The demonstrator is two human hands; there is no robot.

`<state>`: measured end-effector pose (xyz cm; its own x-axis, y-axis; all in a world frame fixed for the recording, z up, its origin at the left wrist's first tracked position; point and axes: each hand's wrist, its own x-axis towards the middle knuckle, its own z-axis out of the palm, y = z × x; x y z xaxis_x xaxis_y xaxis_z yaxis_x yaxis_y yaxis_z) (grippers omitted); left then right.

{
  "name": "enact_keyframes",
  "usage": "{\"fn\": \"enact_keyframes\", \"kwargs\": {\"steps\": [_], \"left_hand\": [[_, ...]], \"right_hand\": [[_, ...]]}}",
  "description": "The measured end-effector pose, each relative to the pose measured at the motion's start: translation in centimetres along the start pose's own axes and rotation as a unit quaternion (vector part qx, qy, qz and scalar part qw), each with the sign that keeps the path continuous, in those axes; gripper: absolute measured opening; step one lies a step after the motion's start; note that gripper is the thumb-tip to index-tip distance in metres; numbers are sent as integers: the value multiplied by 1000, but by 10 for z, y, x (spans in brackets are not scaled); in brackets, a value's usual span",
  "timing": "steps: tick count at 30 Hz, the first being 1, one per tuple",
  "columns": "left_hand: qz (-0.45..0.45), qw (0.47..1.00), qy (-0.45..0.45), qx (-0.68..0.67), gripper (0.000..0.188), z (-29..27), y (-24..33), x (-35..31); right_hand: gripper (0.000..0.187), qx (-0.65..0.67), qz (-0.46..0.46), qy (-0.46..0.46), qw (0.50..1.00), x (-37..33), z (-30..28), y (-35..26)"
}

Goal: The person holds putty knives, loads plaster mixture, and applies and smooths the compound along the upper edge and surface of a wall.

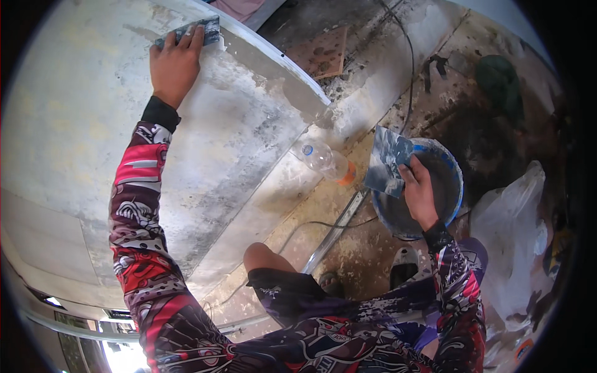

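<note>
My left hand is stretched up to the pale wall, its fingers closed over a dark, putty-smeared spreader that lies against the surface near the wall's upper edge. Beside the spreader runs a grey band of filler along that edge. In my right hand, a square blue-grey spreader streaked with white is pinched by one corner. It sits over the left rim of a round bucket with blue on its edge and grey material inside. My right wrist covers part of the bucket.
A clear plastic bottle with an orange end lies at the foot of the wall. A metal strip and a dark cable run across the stained floor. Right of the bucket are a translucent plastic bag and a dark green bundle.
</note>
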<state>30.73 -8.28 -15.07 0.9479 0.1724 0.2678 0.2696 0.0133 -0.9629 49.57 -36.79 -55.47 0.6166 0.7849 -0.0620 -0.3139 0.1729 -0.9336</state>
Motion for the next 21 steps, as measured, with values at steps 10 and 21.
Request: {"fn": "enact_keyframes", "kwargs": {"steps": [10,21], "left_hand": [[-11,997,-42,-65,47,10,88,-32],[115,980,-96,-134,40,-10,74,-60]], "right_hand": [[29,11,25,-60,998,8,-8,4],[31,-10,13,-55,998,6,-14,-5]]}}
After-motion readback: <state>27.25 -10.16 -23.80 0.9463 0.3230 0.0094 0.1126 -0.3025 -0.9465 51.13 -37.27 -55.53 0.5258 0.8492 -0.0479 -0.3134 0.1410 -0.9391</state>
